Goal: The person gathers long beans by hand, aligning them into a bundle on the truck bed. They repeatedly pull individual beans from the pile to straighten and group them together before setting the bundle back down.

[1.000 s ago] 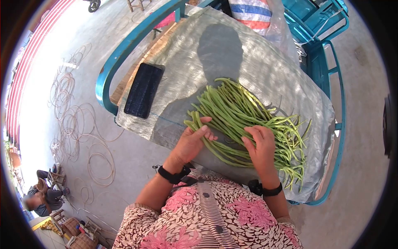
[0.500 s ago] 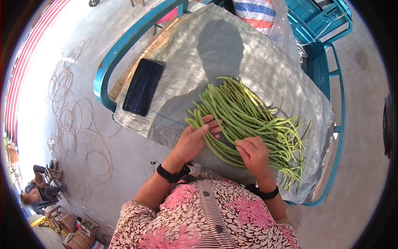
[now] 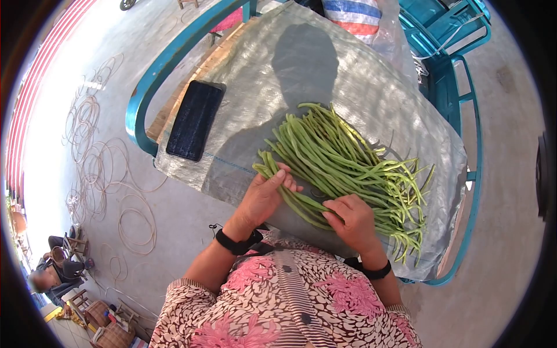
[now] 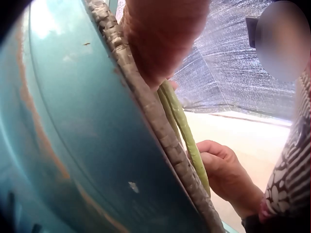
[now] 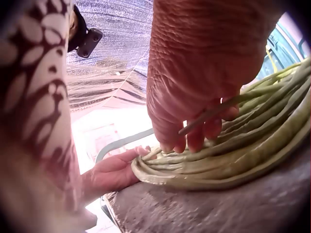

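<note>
Over grey sheeting (image 3: 371, 87), left hand (image 3: 262, 198) and right hand (image 3: 353, 223) both pinch green beans (image 3: 325, 152).

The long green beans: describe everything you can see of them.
The long green beans are slim and supple-looking, mostly mid-green, some paler or yellowish. The main heap lies flat, roughly side by side, on the grey sheet, its ends towards the person's right curling and tangling. Nearer the person, the left hand holds a few, which the right hand grips farther along.
</note>
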Motion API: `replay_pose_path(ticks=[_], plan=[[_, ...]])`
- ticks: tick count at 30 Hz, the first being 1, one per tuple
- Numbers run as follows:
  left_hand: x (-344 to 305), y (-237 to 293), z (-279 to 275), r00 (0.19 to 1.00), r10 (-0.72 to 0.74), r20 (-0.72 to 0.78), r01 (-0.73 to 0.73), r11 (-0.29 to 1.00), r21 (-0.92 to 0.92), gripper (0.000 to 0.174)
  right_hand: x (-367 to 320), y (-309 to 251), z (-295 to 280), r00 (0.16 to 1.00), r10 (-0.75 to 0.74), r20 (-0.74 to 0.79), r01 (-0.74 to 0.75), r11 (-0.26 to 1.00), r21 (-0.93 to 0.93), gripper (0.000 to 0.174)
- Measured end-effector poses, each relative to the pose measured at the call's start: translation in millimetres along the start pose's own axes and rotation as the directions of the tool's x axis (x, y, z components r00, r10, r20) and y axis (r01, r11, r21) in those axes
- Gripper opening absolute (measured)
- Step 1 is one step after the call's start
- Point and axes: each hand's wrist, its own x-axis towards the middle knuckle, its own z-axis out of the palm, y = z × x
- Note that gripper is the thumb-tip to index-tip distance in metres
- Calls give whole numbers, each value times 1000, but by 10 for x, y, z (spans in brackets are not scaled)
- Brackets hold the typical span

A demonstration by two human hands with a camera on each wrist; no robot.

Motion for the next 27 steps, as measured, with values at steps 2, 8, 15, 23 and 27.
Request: replay_pose_path(ticks=[2,8,15,23,27], plan=[[-5,-6,15,1000,7,-13,-7,1000,1,17,-59,61,-144,999,14,48,-11,997,-71,23],[-7,-23,-5,999,20,-27,-20,1000,5,14,-200,238,-639,955,296,37,-292,953,-83,22],[-27,-21,-5,998,26,-56,-26,1000,8,15,-455,420,-1189,899,418,-133,-430,900,-72,17],[-25,-41,0,997,52,-58,-53,999,-3,16,-653,683,-1433,803,578,-144,-564,659,-498,12],[-24,-36,15,997,55,-62,-55,998,2,16,-385,618,-1180,892,422,-159,-451,821,-351,18]])
